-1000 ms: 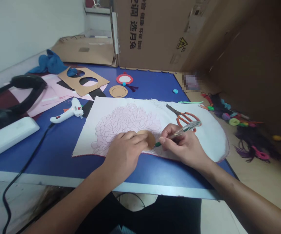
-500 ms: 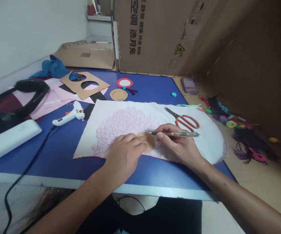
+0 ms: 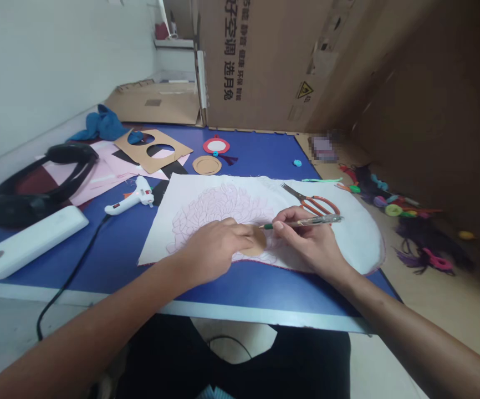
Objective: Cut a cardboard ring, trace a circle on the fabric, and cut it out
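Observation:
White cloth (image 3: 352, 233) printed with a pink flower lies on the blue table. On it rests a tan cardboard disc (image 3: 257, 241). My left hand (image 3: 217, 246) lies over the disc's left part, its fingers together, pressing it on the cloth. A clear pen (image 3: 318, 220) is pinched in my right hand (image 3: 306, 235), and its tip meets the disc's upper edge. Orange-handled scissors (image 3: 312, 202) lie on the cloth just beyond my right hand.
On the left are a white glue gun (image 3: 134, 198) with a black cord, a white case (image 3: 34, 241) and black headphones (image 3: 44, 183). Behind lie cut cardboard (image 3: 157, 163), a ring (image 3: 207, 165) and a red-rimmed ornament (image 3: 216, 146). Colourful trinkets (image 3: 396, 209) sit right.
The camera view has shifted slightly, so the table's left items appear further right. My left forearm lies flatter and that hand has turned a little on the disc. The pen tip stays at the disc's edge.

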The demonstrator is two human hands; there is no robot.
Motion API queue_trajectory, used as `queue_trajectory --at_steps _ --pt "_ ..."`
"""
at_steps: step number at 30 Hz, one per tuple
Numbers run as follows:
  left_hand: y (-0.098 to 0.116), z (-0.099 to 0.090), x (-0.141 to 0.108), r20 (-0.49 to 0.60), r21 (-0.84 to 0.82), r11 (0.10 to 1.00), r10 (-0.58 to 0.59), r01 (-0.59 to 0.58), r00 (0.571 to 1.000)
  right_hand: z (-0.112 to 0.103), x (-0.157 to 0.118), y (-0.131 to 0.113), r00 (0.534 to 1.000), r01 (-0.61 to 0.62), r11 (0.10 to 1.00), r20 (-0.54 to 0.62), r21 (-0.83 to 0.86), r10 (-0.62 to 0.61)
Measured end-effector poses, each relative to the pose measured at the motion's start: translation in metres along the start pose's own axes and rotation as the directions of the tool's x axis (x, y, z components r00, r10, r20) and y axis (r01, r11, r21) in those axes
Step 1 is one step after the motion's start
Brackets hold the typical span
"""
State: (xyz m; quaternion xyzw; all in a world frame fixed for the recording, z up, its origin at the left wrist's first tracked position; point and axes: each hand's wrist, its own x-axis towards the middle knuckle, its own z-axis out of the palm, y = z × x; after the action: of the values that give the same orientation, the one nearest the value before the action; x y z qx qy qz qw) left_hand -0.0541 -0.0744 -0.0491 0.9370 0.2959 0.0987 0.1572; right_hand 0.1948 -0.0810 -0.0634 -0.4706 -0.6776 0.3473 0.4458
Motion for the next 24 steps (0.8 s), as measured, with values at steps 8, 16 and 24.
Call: queue_trajectory --at_steps 8,16,24 --pt "-0.015 -0.008 0.006 0.069 -0.060 0.993 0.108 -0.104 0.992 -0.004 -0.003 -0.020 0.996 -0.028 0.997 0.077 -0.073 0.034" --pt "-0.028 -0.007 0.009 0.092 -0.112 0.985 0.138 -0.127 0.986 0.008 -0.048 -0.045 0.999 0.034 0.972 0.030 -0.231 -0.028" --pt "-0.033 -0.001 0.007 0.084 -0.076 0.989 0.136 -0.130 0.987 0.036 -0.070 -0.034 1.000 -0.005 0.971 -0.017 -0.239 0.001"
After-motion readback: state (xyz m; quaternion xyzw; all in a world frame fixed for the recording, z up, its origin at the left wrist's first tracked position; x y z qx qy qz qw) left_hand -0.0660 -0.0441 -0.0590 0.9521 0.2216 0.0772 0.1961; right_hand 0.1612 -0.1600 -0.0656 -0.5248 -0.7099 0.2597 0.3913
